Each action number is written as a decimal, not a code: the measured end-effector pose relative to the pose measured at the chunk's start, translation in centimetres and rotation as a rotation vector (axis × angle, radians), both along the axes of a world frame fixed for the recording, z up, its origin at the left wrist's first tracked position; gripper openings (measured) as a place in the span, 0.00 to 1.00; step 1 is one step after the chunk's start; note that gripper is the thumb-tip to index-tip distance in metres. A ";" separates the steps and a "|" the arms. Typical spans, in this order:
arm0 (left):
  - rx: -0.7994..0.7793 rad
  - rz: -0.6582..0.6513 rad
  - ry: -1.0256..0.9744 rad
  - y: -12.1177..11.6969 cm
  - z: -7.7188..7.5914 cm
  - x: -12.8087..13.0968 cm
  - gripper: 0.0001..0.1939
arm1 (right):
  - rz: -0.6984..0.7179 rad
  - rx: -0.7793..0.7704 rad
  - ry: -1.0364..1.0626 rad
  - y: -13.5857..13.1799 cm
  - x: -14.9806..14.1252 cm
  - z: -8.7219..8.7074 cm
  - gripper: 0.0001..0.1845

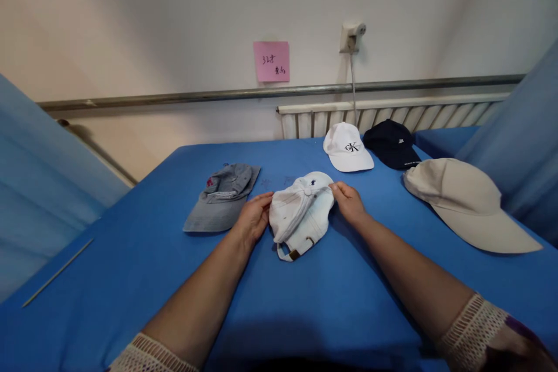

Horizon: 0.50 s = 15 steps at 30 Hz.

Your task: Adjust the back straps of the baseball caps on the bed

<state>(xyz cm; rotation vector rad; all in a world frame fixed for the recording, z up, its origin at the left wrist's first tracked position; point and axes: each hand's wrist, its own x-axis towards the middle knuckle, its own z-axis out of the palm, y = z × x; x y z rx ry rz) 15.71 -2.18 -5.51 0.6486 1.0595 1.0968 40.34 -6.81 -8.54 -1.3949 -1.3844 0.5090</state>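
Observation:
Between my hands is a pale, whitish baseball cap [300, 212], partly folded in, its back strap and brass buckle toward me and a small dark logo on the far side. My left hand [254, 216] has its fingers against the cap's left edge, thumb side mostly hidden. With fingers and thumb pinched, my right hand [347, 200] grips the cap's right edge. Just left of my left hand lies a grey-blue cap [218, 200] with a red mark, its crown slumped and brim toward me.
Toward the back right of the blue-covered bed [288, 314] sit a white cap [346, 148] with black letters and a black cap [390, 142]. A large beige cap [466, 203] lies at right. A thin stick [58, 272] rests at left. Behind are a metal rail [226, 95] and a radiator [392, 113].

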 end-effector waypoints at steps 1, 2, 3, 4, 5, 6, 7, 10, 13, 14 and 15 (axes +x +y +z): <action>0.065 0.040 0.096 -0.1 0.0 0.0 0.10 | -0.001 -0.007 -0.029 0.0 -0.1 0.0 0.19; 0.141 0.071 0.191 -0.3 0.0 0.1 0.11 | -0.002 -0.011 -0.055 -0.1 -0.2 0.0 0.18; 0.223 0.087 0.280 -0.6 0.1 0.1 0.12 | -0.004 -0.010 -0.080 -0.2 -0.3 0.1 0.18; 0.310 0.086 0.360 -0.9 0.4 0.2 0.12 | -0.005 -0.005 -0.107 -0.3 -0.4 0.2 0.17; 0.394 0.071 0.424 -1.2 0.7 0.4 0.13 | -0.009 0.000 -0.132 -0.4 -0.4 0.4 0.17; 0.468 0.047 0.468 -1.6 1.1 0.5 0.12 | -0.017 0.005 -0.151 -0.5 -0.5 0.5 0.17; 0.532 0.024 0.493 -2.0 1.5 0.7 0.11 | -0.026 0.010 -0.167 -0.6 -0.6 0.7 0.17; 0.688 0.000 0.525 -3.2 3.0 1.0 0.11 | -0.041 0.021 -0.177 -0.7 -0.8 1.0 0.16; 0.770 -0.048 0.535 -4.2 4.2 1.3 0.15 | -0.013 0.007 -0.159 -0.8 -1.0 0.9 0.15; 0.757 -0.070 0.513 -4.5 4.6 1.5 0.16 | -0.002 0.004 -0.155 -0.8 -1.1 0.8 0.14; 0.728 -0.086 0.480 -4.8 4.9 1.6 0.17 | 0.006 0.006 -0.151 -0.8 -1.2 0.8 0.14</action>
